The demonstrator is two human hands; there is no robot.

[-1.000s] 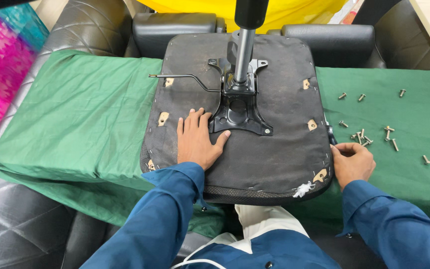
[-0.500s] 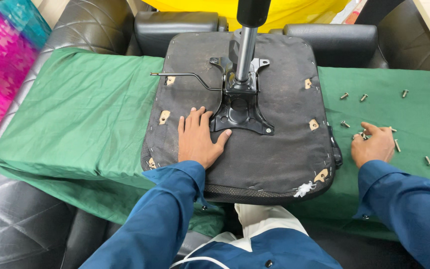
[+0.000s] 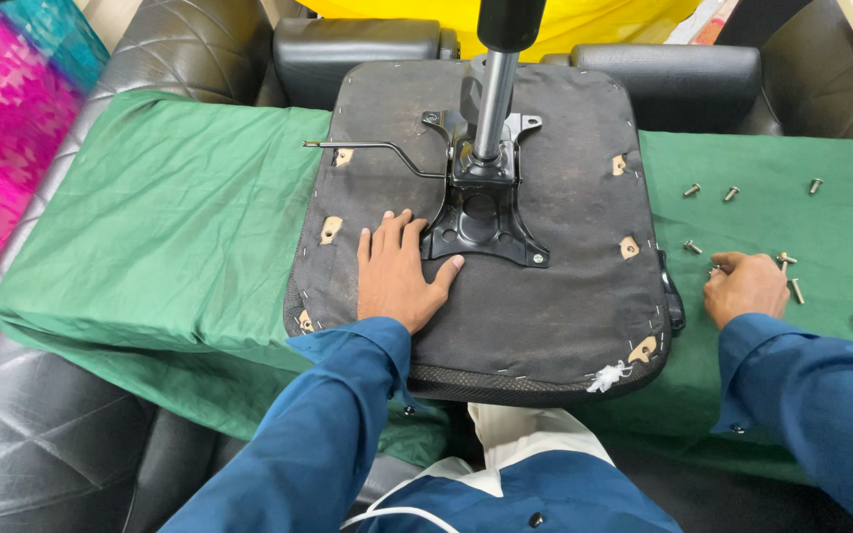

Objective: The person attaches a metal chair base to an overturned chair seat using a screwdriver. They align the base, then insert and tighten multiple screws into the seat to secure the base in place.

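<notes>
Black fabric underside of an office chair seat (image 3: 535, 296) lying flat, bottom up, across the green cloth (image 3: 150, 237), with the metal mechanism plate (image 3: 476, 222) bolted in its middle and the gas cylinder (image 3: 496, 89) standing upright from it. Thin lever rod (image 3: 367, 150) sticking out toward the left side.

Left hand (image 3: 397, 276) pressed palm down on the seat, fingers spread and released, thumb touching the edge of the plate; probably placed so to keep the seat steady. Holding nothing.

Right hand (image 3: 745, 288) resting on the cloth just beside the right edge of the seat, fingers curled and closed among the loose screws (image 3: 792, 276); cannot tell whether a screw is really pinched inside. More screws scattered farther on the cloth, near but apart from each other, likely kept there to stay visible and not roll away.

Green cloth spread over black leather sofa cushions (image 3: 71, 434), serving as work surface. Pink and teal fabric (image 3: 2, 148) at the left, yellow cloth (image 3: 624, 15) behind the black armrests (image 3: 673, 69).
</notes>
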